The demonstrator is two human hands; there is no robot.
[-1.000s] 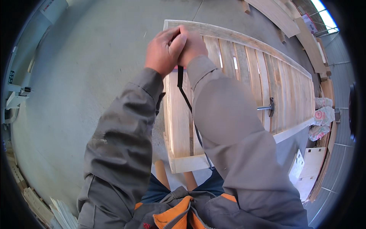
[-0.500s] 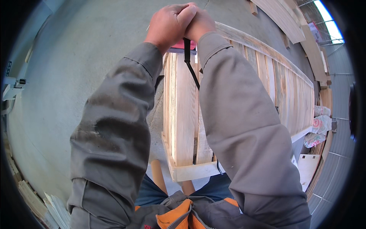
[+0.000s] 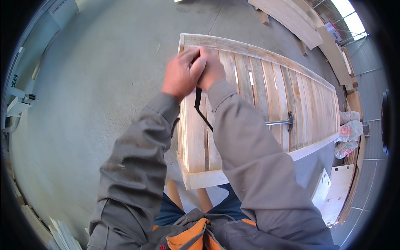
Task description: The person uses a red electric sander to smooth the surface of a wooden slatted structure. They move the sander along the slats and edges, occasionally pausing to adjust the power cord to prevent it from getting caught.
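My left hand [image 3: 181, 76] and my right hand [image 3: 213, 70] are closed together, one against the other, around a corded power tool [image 3: 194, 90]. Most of the tool is hidden under my hands; only a sliver of its red body and its black cord [image 3: 197, 100] show, so its exact kind is unclear. Below my hands lies a long slatted wooden panel [image 3: 262, 89] with raised edge rails. The tool is over the panel's left end, near the far rail [image 3: 246, 46]. A hammer [image 3: 290, 121] rests on the slats beyond my right forearm.
Stacked boards [image 3: 291, 23] lie at the far right. Plastic bags [image 3: 350, 131] sit past the panel's right end. Pale sheets with square holes [image 3: 339, 187] stand at lower right. White machinery [image 3: 21, 102] is along the left, and thin strips [image 3: 62, 235] lie at lower left.
Both hands and the tool have come back toward me, uncovering the panel's far left corner. The hammer now shows beside my right forearm. The whole view has shifted slightly.
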